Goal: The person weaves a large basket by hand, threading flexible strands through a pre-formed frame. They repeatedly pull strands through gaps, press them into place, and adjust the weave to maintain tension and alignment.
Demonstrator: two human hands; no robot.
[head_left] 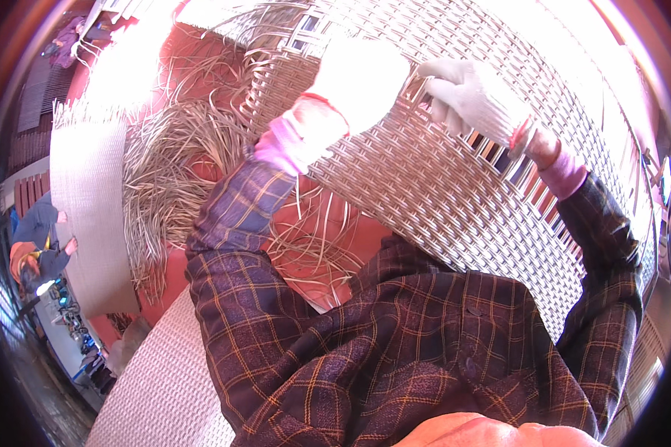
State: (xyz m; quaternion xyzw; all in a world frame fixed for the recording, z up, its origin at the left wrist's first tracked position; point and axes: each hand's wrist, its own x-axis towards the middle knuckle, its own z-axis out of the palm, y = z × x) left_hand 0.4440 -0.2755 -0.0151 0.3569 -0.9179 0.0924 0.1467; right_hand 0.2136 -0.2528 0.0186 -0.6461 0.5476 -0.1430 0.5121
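Observation:
Both my hands wear white knit gloves with red cuffs over a woven panel of flat, tan and brown strands (425, 186). My left hand (365, 86) lies over the panel's upper part, so bleached by glare that its fingers cannot be made out. Close to its right is my right hand (473, 100), its thumb and forefinger pointing toward the left glove and its other fingers curled. The fingers look closed, but whatever is between them is too small to tell. Beneath and beside the right glove, a band of open slots (499, 160) with bare crosswise strands runs through the weave.
A tangle of loose strands (175, 175) is heaped left of the panel on a red surface (320, 249). Further left lies a pale woven sheet (89, 201) with a frayed end, and a person (37, 242) beside it. Another woven surface (168, 380) is at lower left.

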